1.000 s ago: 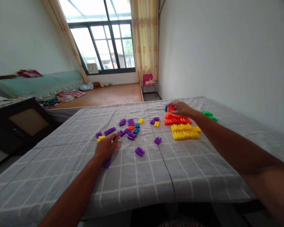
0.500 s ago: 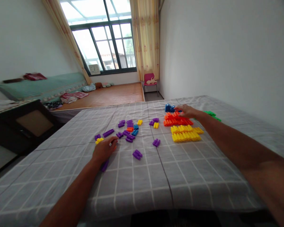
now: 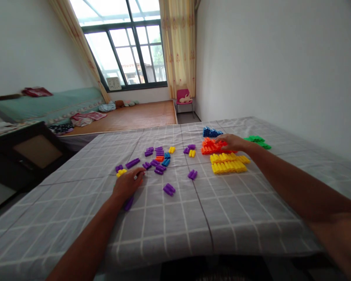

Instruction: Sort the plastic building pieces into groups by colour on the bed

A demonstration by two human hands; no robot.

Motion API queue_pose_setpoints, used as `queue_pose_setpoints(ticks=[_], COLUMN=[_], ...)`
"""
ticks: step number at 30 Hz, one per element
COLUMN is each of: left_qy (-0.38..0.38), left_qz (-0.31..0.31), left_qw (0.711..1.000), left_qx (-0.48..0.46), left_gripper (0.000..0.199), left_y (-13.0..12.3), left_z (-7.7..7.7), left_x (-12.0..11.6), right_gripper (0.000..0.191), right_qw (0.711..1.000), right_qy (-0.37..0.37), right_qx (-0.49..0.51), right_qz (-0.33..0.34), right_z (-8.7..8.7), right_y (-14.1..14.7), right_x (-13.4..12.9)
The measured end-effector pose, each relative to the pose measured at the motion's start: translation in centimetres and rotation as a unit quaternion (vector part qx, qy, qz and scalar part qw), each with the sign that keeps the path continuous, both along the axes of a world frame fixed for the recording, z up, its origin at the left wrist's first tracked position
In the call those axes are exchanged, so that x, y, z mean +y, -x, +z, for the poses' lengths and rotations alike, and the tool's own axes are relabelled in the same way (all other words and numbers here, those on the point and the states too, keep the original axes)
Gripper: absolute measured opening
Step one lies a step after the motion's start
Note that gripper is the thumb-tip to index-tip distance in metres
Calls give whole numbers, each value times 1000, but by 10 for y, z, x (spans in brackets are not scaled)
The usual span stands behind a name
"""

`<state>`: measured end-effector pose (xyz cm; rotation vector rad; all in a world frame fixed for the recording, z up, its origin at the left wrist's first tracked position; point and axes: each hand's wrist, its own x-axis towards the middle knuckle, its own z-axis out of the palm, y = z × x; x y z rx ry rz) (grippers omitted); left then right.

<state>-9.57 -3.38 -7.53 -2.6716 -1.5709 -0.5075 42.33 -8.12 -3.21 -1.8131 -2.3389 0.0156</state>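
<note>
My right hand [image 3: 230,142] reaches over the stacked orange blocks [image 3: 210,147], its thumb and fingers closed at the top of the pile on an orange block. My left hand [image 3: 127,182], with a ring on one finger, rests on the cloth with its fingers curled down. A bit of orange shows under its fingertips, but what it grips is hidden. Just behind it are yellow blocks [image 3: 120,172], and a purple block [image 3: 129,203] lies by its wrist. Loose purple blocks [image 3: 160,168], a few blue ones [image 3: 165,162] and an orange piece [image 3: 159,159] lie to its right.
Yellow blocks [image 3: 228,168] are stacked in rows before the orange pile. Blue blocks [image 3: 211,132] sit behind it and green blocks [image 3: 257,142] to the right. A grey checked cloth [image 3: 163,226] covers the table. Beyond stand a bed [image 3: 140,115] and a pink chair [image 3: 183,95].
My right hand has come down slightly from between the blue and orange stacks onto the orange pile. My left hand stays nearly in place; the view has shifted slightly.
</note>
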Motion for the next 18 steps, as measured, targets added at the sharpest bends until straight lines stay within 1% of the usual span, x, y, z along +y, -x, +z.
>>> queue_pose_setpoints(ticks=[4,6,8,10,12,14,16,18], left_qy=[-10,-20,-28,-33,-38,-35,-20,-5], left_qz=[-12,-3,10,7,-8,-30,-38,-10], left_qw=[999,996,992,988,990,995,998,1000], left_qx=[-50,-83,-121,-148,-138,-93,-40,-1], left_gripper=[30,29,29,31,31,31,32,33], left_y=[-2,-3,-4,-3,0,6,16,31], left_z=[5,9,15,22,30,38,44,46], left_x=[-5,-7,-8,-7,-4,2,9,18], right_gripper=[37,33,30,29,27,25,24,25], right_qw=[1000,999,998,997,996,992,988,986], right_qy=[-20,-36,-57,-64,-54,-45,-40,-33], right_qx=[0,7,17,25,29,26,21,19], right_qz=[1,-1,5,25,65,111,146,164], right_z=[4,9,14,19,21,21,17,12], right_y=[0,9,26,52,84,119,154,185], right_x=[-5,-7,-7,-4,3,13,24,36])
